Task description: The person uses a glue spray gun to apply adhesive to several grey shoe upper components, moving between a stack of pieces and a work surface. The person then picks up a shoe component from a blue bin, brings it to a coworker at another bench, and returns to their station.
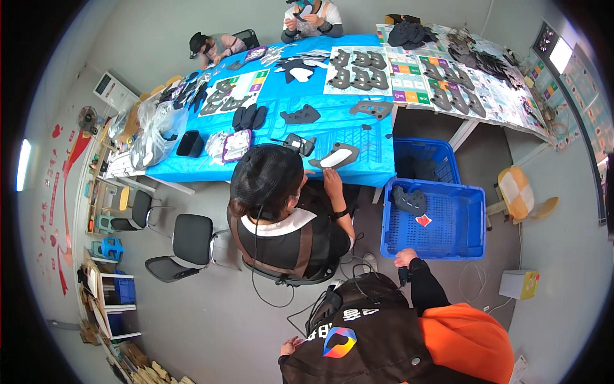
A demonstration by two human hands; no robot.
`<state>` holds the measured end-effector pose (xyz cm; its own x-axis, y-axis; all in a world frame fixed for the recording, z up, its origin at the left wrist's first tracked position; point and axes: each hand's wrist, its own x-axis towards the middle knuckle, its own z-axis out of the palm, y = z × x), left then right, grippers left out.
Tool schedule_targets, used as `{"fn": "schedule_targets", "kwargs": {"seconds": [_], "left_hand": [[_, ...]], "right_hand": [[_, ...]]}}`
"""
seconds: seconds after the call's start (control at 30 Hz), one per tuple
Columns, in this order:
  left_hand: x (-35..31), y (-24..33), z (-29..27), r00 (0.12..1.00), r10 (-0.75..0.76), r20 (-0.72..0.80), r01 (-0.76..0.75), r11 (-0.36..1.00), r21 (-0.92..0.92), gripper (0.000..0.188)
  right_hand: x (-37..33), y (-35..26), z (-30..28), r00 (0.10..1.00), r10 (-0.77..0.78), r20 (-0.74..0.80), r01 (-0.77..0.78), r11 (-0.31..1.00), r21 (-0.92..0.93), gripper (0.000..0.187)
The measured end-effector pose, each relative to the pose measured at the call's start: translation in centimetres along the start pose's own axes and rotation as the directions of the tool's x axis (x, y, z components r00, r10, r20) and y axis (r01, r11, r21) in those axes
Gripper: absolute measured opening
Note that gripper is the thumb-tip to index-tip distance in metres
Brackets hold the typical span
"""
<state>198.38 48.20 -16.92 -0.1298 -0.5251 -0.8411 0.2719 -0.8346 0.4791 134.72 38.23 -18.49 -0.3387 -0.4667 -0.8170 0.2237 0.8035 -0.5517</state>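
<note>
My right hand [404, 258], below a black sleeve and wristband, is at the near rim of a blue plastic crate [470, 249]; its fingers look curled, and what they hold, if anything, is hidden. Inside the crate are a dark grey molded piece [408, 201] with holes and a small red-and-white piece [423, 220]. My left hand [291, 346] is low beside my dark apron [384, 345]; its fingers are too small and partly covered to read. Ahead, a seated person in a black cap [265, 176] touches a dark grey piece with a white insert [338, 157].
Behind the first crate stands a second blue crate [448, 150]. Grey pieces, gloves and a black bin [189, 144] cover parts of the blue-covered table [268, 89], where two more people sit. A black chair [192, 233] stands left; black cables [275, 304] trail near the seated person.
</note>
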Motion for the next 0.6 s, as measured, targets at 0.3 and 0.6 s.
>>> {"fn": "schedule_targets", "kwargs": {"seconds": [0.3, 0.6], "left_hand": [[0.4, -1.0, 0.5, 0.999, 0.036, 0.022, -0.036, 0.999, 0.005, 0.042], [0.2, -0.7, 0.2, 1.0, 0.016, 0.021, -0.016, 1.0, -0.014, 0.041]], "right_hand": [[0.1, -0.6, -0.4, 1.0, 0.012, -0.011, -0.011, 0.999, 0.042, 0.02], [0.3, -0.9, 0.1, 1.0, 0.008, 0.001, -0.008, 1.0, 0.016, 0.018]]}}
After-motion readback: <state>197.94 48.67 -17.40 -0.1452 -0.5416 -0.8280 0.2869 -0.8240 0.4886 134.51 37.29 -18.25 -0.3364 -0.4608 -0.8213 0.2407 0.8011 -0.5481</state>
